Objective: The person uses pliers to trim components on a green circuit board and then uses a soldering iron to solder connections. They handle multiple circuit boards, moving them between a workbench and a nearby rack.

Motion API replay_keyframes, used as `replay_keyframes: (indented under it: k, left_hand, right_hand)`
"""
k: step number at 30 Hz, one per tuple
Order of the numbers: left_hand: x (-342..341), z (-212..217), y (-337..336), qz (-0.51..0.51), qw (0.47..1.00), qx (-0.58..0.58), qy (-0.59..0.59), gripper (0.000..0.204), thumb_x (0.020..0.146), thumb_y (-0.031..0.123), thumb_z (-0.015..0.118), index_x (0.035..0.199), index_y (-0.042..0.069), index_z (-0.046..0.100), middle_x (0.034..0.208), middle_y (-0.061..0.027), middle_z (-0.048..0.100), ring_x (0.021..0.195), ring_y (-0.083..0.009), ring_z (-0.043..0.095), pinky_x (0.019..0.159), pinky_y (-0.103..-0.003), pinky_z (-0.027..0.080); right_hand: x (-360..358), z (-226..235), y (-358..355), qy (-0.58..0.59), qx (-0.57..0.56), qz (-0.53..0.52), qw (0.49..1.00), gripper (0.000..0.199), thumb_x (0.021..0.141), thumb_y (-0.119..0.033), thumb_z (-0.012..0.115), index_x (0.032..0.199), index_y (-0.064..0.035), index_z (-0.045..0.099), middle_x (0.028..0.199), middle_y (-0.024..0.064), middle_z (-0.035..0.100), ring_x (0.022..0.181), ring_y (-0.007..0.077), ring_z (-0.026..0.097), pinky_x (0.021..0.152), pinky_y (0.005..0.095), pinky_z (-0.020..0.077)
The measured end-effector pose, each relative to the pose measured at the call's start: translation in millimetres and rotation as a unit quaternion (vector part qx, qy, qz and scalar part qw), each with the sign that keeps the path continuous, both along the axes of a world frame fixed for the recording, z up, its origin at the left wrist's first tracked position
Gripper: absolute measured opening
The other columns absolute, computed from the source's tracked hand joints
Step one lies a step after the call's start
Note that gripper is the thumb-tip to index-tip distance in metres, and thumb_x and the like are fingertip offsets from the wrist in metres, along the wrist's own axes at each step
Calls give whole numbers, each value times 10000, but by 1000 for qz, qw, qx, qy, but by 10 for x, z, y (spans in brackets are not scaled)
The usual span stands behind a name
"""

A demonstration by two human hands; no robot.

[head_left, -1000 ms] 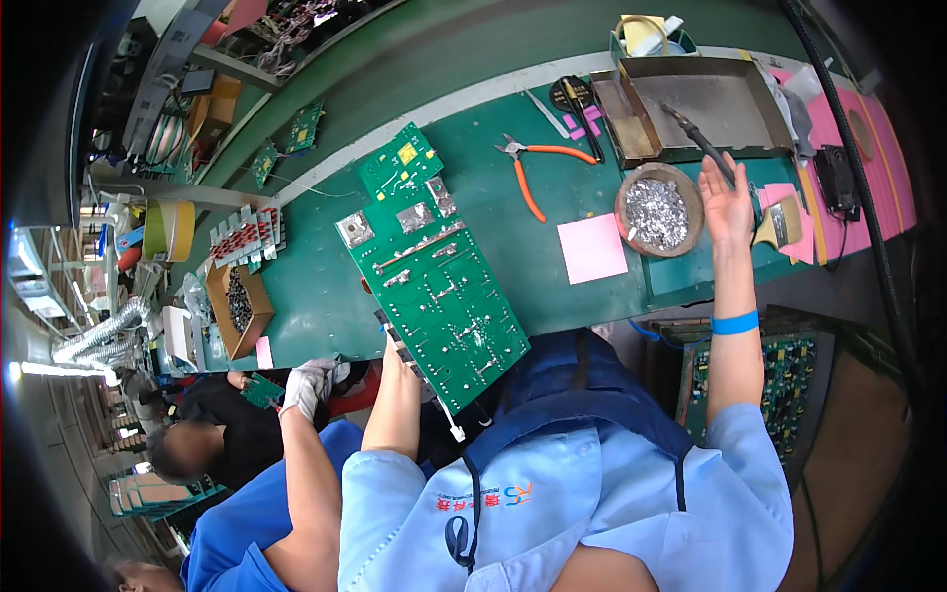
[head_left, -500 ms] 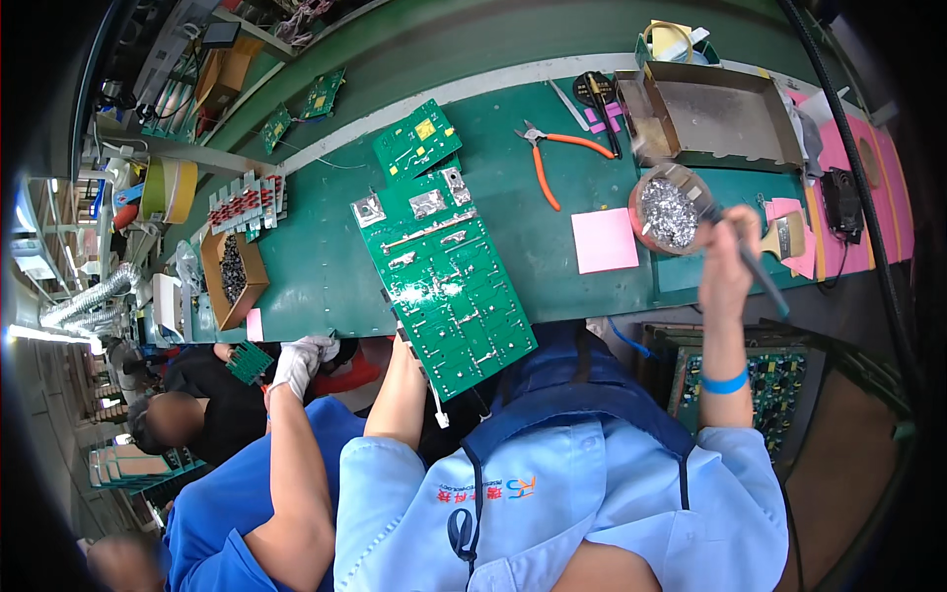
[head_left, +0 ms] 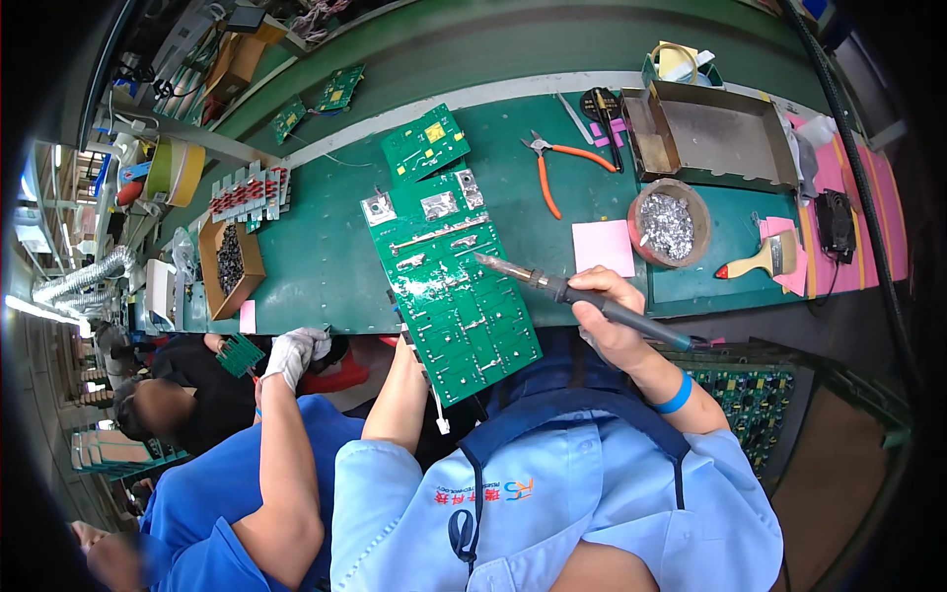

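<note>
A large green circuit board (head_left: pixel 459 306) lies tilted, solder side up, its lower end jutting past the table's front edge. My left hand (head_left: pixel 402 345) reaches under its left side and holds it; the fingers are hidden behind the board. In my right hand (head_left: pixel 610 311) is a soldering iron (head_left: pixel 557 287), gripped by its dark handle. The iron's metal tip points left over the board's right part, near the solder joints; whether it touches cannot be made out. A short white connector lead (head_left: pixel 442 425) dangles from the board's lower left corner.
Behind lies a smaller green board (head_left: pixel 424 144). Orange-handled cutters (head_left: pixel 545 168), a pink pad (head_left: pixel 604 248), a round tub of solder scraps (head_left: pixel 668 225), a brush (head_left: pixel 760 259) and a metal tray (head_left: pixel 720 138) stand rightward. At left, a co-worker's gloved hand (head_left: pixel 294 353) is beside a cardboard box (head_left: pixel 233 271).
My right hand has brought the soldering iron leftward from the scrap tub to above the circuit board. The left hand stays at the board. The view has shifted slightly.
</note>
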State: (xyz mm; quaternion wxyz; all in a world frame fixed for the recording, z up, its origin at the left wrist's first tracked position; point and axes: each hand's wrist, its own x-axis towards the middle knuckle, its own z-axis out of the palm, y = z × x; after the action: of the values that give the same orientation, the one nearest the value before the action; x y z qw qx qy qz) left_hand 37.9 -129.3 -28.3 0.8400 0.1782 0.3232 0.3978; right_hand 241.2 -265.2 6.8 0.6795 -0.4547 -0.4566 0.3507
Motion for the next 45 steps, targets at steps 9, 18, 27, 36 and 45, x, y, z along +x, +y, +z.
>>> replay_keyframes:
  k: [9, 18, 27, 36, 45]
  left_hand:
    - [3, 8, -34, 7, 1000, 2, -3, 321, 693, 49, 560, 1004, -14, 517, 871, -97, 590, 747, -180, 593, 643, -307, 508]
    - [21, -12, -38, 7, 1000, 3, -1, 315, 697, 51, 556, 1003, -14, 518, 871, -99, 591, 745, -182, 594, 639, -308, 510]
    - [55, -22, -34, 6, 1000, 2, -1, 309, 702, 54, 551, 1001, -14, 520, 871, -100, 591, 744, -184, 595, 636, -310, 511]
    - [57, -28, -28, 2, 1000, 2, 1, 303, 707, 56, 547, 1000, -15, 521, 871, -102, 592, 743, -186, 596, 632, -311, 513]
    - [57, -44, -30, 4, 1000, 0, 1, 297, 712, 59, 542, 999, -15, 522, 872, -103, 593, 741, -189, 598, 629, -313, 514]
  right_hand:
    - [-52, -87, 50, -63, 9, 6, 998, 219, 710, -93, 621, 903, -8, 560, 826, 125, 569, 725, 204, 551, 647, 280, 436]
    - [-47, -121, 47, -63, -2, 5, 998, 214, 708, -67, 616, 906, -10, 557, 826, 121, 566, 714, 193, 539, 633, 275, 429]
    - [-36, -121, 46, -57, -12, 26, 998, 214, 729, -65, 594, 924, 9, 544, 863, 119, 542, 717, 159, 495, 636, 250, 400]
    - [-42, -155, 46, -64, 1, 21, 998, 222, 727, -65, 597, 928, 11, 541, 863, 119, 543, 721, 153, 492, 636, 251, 399]
    - [18, -80, 16, 111, -45, -5, 993, 154, 800, -105, 546, 865, 34, 536, 735, 84, 585, 643, 110, 561, 570, 213, 438]
